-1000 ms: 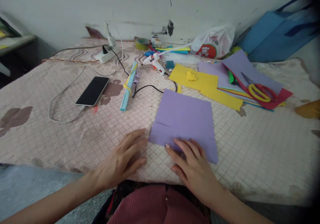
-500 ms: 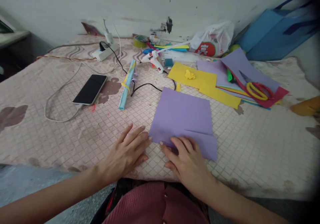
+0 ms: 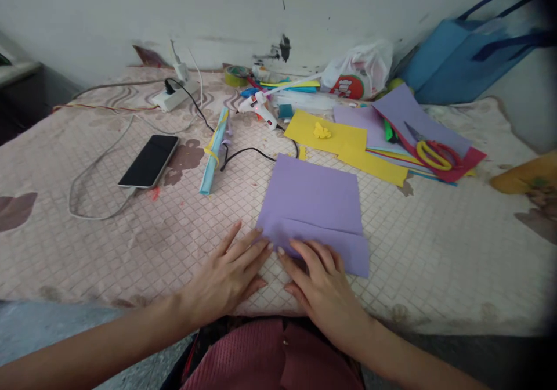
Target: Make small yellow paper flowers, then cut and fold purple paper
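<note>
Lying on the left part of the counter [image 3: 435,251], a phone [image 3: 149,161] was near a blue paper roll [image 3: 208,179]. Next came the left hand [image 3: 226,274]; its grip was open, with the fingertips at the near left corner of the purple sheet [image 3: 315,192]. This sheet lay just beyond both hands, and a raised crease ran across its near part. The right hand [image 3: 324,277] had also an open grip: its bent fingers rested upon the near edge, and the thumb stood apart. In my judgement, the left fingers needed to keep the corner steady, while the right ones pressed evenly along the edge, without pushing, so that the crease did not grow. Farther right, scissors [image 3: 430,145] lay on coloured papers [image 3: 407,114], well apart from the hands.
</note>
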A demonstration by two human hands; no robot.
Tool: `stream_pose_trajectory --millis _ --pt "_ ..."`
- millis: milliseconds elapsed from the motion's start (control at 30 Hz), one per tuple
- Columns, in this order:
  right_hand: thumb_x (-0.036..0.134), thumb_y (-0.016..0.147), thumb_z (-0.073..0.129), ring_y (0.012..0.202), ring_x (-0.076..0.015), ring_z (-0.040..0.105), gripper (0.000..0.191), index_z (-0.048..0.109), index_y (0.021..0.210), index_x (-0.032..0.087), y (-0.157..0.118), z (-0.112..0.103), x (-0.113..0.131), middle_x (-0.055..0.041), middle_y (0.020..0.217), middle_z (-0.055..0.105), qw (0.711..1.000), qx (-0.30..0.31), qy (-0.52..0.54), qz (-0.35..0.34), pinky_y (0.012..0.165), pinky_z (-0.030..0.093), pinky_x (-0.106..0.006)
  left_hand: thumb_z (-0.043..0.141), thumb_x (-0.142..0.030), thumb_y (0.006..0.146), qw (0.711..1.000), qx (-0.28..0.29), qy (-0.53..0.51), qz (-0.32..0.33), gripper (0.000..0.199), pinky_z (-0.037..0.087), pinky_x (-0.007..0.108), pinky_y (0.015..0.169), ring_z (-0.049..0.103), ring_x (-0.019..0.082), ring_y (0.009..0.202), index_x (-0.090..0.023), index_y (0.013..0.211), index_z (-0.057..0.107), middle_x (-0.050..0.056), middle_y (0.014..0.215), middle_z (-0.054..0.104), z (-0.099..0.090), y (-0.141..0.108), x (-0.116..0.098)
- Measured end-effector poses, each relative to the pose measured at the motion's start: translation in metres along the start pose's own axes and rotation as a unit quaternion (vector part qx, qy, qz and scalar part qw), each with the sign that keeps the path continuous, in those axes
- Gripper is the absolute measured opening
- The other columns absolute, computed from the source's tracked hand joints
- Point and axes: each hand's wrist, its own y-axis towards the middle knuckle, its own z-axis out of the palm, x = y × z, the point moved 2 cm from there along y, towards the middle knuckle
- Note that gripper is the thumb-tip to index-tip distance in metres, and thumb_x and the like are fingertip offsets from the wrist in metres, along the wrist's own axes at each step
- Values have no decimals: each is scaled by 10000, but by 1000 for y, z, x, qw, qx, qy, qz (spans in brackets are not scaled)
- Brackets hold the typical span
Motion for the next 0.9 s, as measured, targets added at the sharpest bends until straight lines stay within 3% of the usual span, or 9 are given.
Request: stream_pose_trajectory --millis 333,500,733,900 --pt "233 901 482 1266 -295 327 408 501 1307 203 -32 -7 -16 -104 1446 360 999 -22 -2 24 996 361 -517 501 -299 890 999 -14 -24 -25 444 194 477 1147 437 253 1263 -180 1317 481 46 1290 565 4 -3 -1" --pt "206 900 470 1273 -279 330 402 508 1301 204 -44 -8 -22 -66 1432 396 998 -33 9 50 1018 348 -493 510 -283 882 999 -11 -21 -26 435 185 479 1148 432 258 1263 -175 1303 496 43 1287 568 4 -3 -1" --pt "165 889 468 1275 -290 322 433 482 1321 193 -69 -9 -32 -88 1447 354 997 -33 -6 71 1005 343 -498 510 -273 881 999 -10 -24 -31 425 190 486 1146 448 255 1241 -172 1294 506 38 1283 572 4 -4 0" --pt "193 908 444 1249 -278 347 459 427 1366 189 -84 -11 -37 -42 1413 436 996 -23 -28 86 1002 333 -473 495 -273 886 999 -17 -29 -35 408 195 484 1145 448 257 1243 -171 1280 521 37 1268 583 5 -4 -1"
